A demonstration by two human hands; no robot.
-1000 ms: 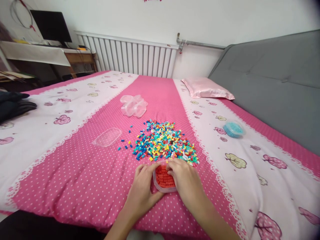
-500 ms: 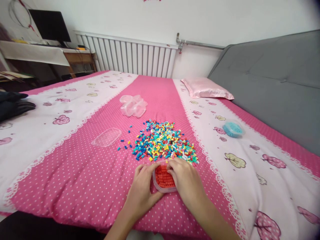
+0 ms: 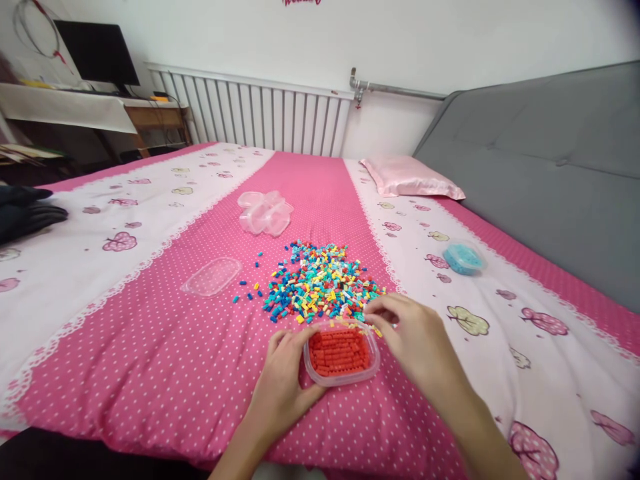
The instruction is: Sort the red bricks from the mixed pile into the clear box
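My left hand (image 3: 286, 373) grips the left side of a clear plastic container (image 3: 376, 365), thumb at the near edge and fingers along the far rim. Red building blocks (image 3: 340, 352) lie in rows inside it. To the right of the container, my right hand (image 3: 407, 325) is bent over the near right edge of a heap of small multicoloured building blocks (image 3: 320, 280). Its thumb and fingertips are drawn close together at the heap; whether a block is between them is too small to make out.
A clear lid (image 3: 213, 277) lies left of the heap, with several loose blocks between. Farther back sit empty clear containers (image 3: 266, 213). A container of light blue pieces (image 3: 464, 258) stands on the right, and a pink pillow (image 3: 413, 177) lies near the grey headboard (image 3: 550, 133).
My right hand has left the inside of the container and moved right to the heap's edge, uncovering the red blocks. My left hand keeps its hold on the container.
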